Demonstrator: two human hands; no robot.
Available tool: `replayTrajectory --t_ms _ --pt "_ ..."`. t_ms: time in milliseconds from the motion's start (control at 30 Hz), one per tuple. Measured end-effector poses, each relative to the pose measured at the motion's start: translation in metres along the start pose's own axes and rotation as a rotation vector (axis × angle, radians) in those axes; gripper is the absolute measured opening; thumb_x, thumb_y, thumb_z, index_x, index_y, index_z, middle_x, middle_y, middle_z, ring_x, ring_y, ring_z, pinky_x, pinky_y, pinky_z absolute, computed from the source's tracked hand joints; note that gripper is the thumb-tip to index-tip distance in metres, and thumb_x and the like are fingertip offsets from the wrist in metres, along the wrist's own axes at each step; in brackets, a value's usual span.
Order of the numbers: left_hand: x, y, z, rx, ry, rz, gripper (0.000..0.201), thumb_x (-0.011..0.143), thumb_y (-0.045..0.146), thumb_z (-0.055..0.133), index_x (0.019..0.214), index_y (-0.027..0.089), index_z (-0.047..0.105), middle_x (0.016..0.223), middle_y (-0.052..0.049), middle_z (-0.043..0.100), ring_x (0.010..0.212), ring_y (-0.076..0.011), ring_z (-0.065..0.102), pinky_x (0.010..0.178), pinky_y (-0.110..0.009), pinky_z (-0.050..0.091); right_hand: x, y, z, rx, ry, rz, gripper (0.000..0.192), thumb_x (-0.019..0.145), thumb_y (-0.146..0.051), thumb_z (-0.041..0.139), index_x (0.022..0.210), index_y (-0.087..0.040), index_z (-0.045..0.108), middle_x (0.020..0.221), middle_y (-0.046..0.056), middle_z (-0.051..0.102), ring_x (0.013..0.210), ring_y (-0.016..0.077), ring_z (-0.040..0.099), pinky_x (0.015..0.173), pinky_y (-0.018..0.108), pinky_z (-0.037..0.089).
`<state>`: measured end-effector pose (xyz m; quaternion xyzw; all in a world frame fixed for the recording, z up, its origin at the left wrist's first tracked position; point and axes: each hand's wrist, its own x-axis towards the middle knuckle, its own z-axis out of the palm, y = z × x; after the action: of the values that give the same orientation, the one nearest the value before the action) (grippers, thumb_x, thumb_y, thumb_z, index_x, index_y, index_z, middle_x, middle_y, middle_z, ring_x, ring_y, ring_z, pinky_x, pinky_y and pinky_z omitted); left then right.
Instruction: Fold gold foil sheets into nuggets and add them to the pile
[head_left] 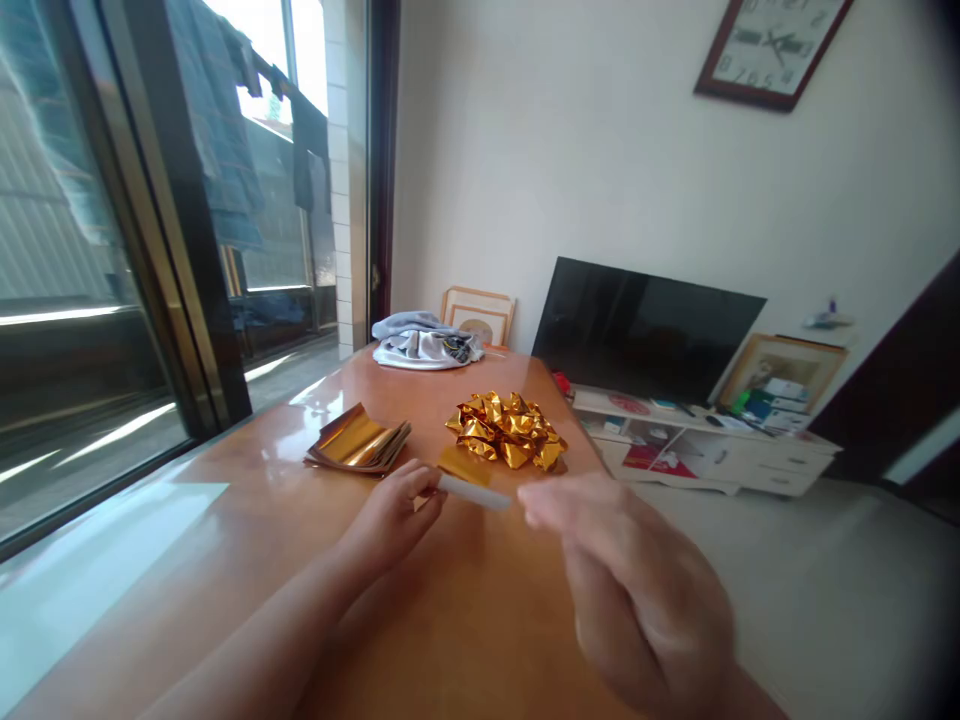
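Sunlit from the glass door, a glossy orange-brown wooden table (225, 520) carries a stack of flat gold foil sheets (358, 441) and a heap of folded gold foil pieces (506, 430). Just before the heap, the left hand (394, 515) pinches a gold-and-white foil sheet (471, 478); the blurred right hand (622, 580) meets its other end, grip unclear.

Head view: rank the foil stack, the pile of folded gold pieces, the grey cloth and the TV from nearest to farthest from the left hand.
From the left hand:
1. Foil stack, just beyond it, slightly left.
2. Folded gold pieces, ahead and right; close to the stack's distance, but a little farther.
3. Grey cloth, at the table's far end.
4. TV, off the table, against the wall to the right.
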<state>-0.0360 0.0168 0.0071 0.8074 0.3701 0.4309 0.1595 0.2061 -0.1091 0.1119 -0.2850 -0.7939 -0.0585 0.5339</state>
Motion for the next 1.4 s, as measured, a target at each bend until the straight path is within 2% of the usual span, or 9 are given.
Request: replayTrajectory --t_ms 133,267,367,467,600,800,1033,1167,1400 --pt "0.001 0.007 -0.002 -0.065 -0.009 0.047 0.013 0.096 0.021 0.053 0.096 0.021 0.066 0.098 -0.005 0.064 0.089 -0.0170 0.061 0.080 -0.029 0.049 -0.011 0.066 0.047 0.034 0.128 0.485 0.030 0.097 -0.032 0.054 0.120 -0.023 0.069 0.118 0.011 0.071 0.109 0.0253 0.067 0.096 0.041 0.054" --pt "0.000 0.015 -0.002 -0.119 -0.042 0.065 0.014 0.096 0.018 0.053 0.098 0.022 0.066 0.109 -0.007 0.066 0.101 -0.0184 0.063 0.090 -0.031 0.050 -0.042 0.106 0.073 0.319 0.092 1.037 0.059 0.089 -0.053 0.065 0.136 -0.018 0.058 0.130 0.015 0.067 0.118 0.0278 0.064 0.095 0.038 0.053" --pt "0.000 0.020 -0.003 -0.146 -0.073 0.057 0.014 0.096 0.018 0.054 0.097 0.022 0.067 0.112 -0.007 0.066 0.105 -0.0194 0.064 0.093 -0.032 0.050 -0.054 0.110 0.077 0.515 0.028 1.248 0.066 0.081 -0.057 0.072 0.134 -0.020 0.058 0.133 0.014 0.065 0.115 0.0274 0.065 0.077 0.030 0.052" --pt "0.000 0.026 -0.005 -0.202 -0.123 0.038 0.014 0.096 0.021 0.054 0.096 0.021 0.068 0.111 -0.008 0.066 0.105 -0.0200 0.064 0.094 -0.032 0.050 -0.060 0.112 0.079 0.674 -0.048 1.326 0.044 0.081 -0.052 0.071 0.110 -0.019 0.067 0.105 0.008 0.074 0.083 0.0187 0.066 0.056 0.022 0.040" --pt "0.000 0.029 -0.006 -0.270 -0.167 -0.017 0.016 0.096 0.031 0.058 0.098 0.021 0.070 0.112 -0.009 0.066 0.109 -0.0226 0.063 0.097 -0.033 0.050 -0.066 0.120 0.081 0.713 0.026 1.309 0.028 0.079 -0.043 0.073 0.080 -0.019 0.061 0.071 -0.001 0.062 0.060 0.0113 0.051 0.050 0.020 0.030" --pt "0.000 0.020 -0.002 -0.157 -0.142 -0.144 0.023 0.095 0.042 0.061 0.099 0.023 0.073 0.114 -0.008 0.066 0.103 -0.0215 0.064 0.089 -0.031 0.052 -0.063 0.117 0.077 0.541 0.125 1.142 0.034 0.083 -0.052 0.071 0.079 -0.019 0.063 0.060 -0.004 0.054 0.052 0.0102 0.044 0.051 0.022 0.034" --pt "0.000 0.018 0.002 -0.068 -0.155 -0.241 0.028 0.097 0.040 0.055 0.088 0.020 0.072 0.080 -0.003 0.067 0.073 -0.0168 0.062 0.067 -0.028 0.047 -0.059 0.104 0.076 0.536 0.112 0.946 0.032 0.088 -0.046 0.068 0.107 -0.021 0.071 0.100 0.007 0.075 0.092 0.0226 0.069 0.083 0.035 0.054" --pt "-0.001 0.011 0.004 -0.064 -0.077 -0.263 0.025 0.093 0.036 0.057 0.109 0.022 0.071 0.093 -0.005 0.070 0.085 -0.0191 0.064 0.070 -0.028 0.048 -0.064 0.104 0.076 0.463 0.013 0.752 0.019 0.087 -0.030 0.067 0.103 -0.023 0.072 0.117 0.007 0.072 0.112 0.0245 0.066 0.102 0.039 0.050" --pt "-0.008 -0.002 0.008 0.031 -0.079 -0.286 0.043 0.081 0.025 0.066 0.124 0.024 0.058 0.117 -0.008 0.066 0.106 -0.0255 0.063 0.085 -0.037 0.052 -0.069 0.105 0.074 0.212 -0.269 0.603 0.031 0.077 -0.008 0.057 0.100 -0.025 0.070 0.123 0.007 0.068 0.117 0.0239 0.062 0.103 0.037 0.047"
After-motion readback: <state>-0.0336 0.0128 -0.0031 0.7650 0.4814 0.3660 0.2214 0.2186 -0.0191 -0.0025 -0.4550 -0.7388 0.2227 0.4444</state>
